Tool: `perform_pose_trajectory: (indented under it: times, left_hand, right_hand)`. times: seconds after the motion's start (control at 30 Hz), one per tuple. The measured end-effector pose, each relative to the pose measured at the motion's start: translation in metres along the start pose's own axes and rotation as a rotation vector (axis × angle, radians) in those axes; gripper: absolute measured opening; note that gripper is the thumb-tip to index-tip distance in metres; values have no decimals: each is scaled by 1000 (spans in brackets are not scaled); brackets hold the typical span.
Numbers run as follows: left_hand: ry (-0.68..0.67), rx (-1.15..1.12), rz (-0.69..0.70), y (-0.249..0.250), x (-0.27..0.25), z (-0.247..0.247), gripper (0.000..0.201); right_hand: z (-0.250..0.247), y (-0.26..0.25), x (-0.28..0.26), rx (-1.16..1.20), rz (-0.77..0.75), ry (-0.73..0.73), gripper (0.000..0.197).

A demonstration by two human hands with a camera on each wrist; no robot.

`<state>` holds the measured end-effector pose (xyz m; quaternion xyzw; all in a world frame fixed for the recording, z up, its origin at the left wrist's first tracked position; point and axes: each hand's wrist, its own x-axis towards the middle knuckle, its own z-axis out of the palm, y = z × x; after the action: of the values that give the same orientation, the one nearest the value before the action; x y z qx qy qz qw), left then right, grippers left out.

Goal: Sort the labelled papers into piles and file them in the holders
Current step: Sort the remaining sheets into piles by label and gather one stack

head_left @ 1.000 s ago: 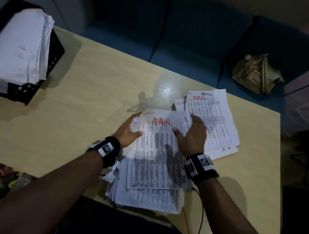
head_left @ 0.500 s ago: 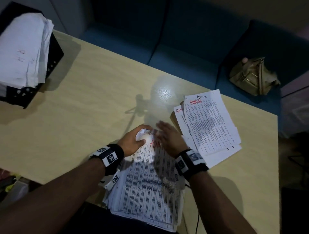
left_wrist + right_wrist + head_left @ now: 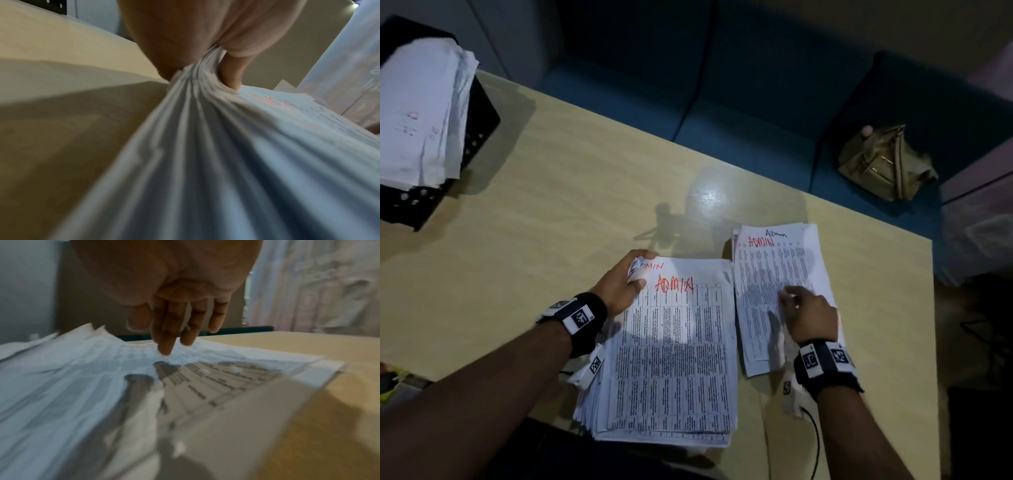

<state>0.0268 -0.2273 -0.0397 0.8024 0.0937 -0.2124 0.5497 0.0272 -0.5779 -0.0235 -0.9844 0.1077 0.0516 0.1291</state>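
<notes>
A thick stack of printed papers (image 3: 674, 356) lies at the table's near edge, its top sheet marked ADMIN in red. My left hand (image 3: 625, 277) pinches the stack's far left corner, thumb on top; the left wrist view shows the stack's bent sheet edges (image 3: 197, 91) squeezed between thumb and fingers. To the right lies a smaller Admin pile (image 3: 774, 274). My right hand (image 3: 804, 311) is over this pile. Its straight fingers (image 3: 164, 344) reach down to the top sheet (image 3: 205, 369).
A black perforated holder (image 3: 479, 126) stuffed with white sheets stands at the table's far left corner. The wooden table (image 3: 571, 192) ends at a blue sofa with an olive bag (image 3: 883, 161) on it. A cable hangs by my right wrist.
My right hand took the top ADMIN sheet off the main stack and moved right onto the Admin pile. Another ADMIN sheet now tops the stack. My left hand stayed at the corner.
</notes>
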Motion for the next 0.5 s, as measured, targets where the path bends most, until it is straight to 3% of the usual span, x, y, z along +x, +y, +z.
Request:
perform_pose_trajectory:
  times: [0.07, 0.17, 0.23, 0.37, 0.5]
  left_hand:
    - [13, 37, -18, 2, -3, 0, 53]
    - [28, 42, -37, 3, -6, 0, 58]
    - [39, 45, -55, 2, -6, 1, 60]
    - [37, 54, -64, 5, -6, 2, 58]
    - [37, 83, -58, 2, -4, 2, 54]
  right_hand:
    - [-3, 13, 11, 89, 236, 56, 39]
    - [-5, 29, 17, 88, 475, -16, 76]
    - [-2, 33, 19, 36, 480, -100, 88]
    - [4, 29, 21, -41, 403, -253, 91]
    - [6, 17, 15, 229, 470, -227, 80]
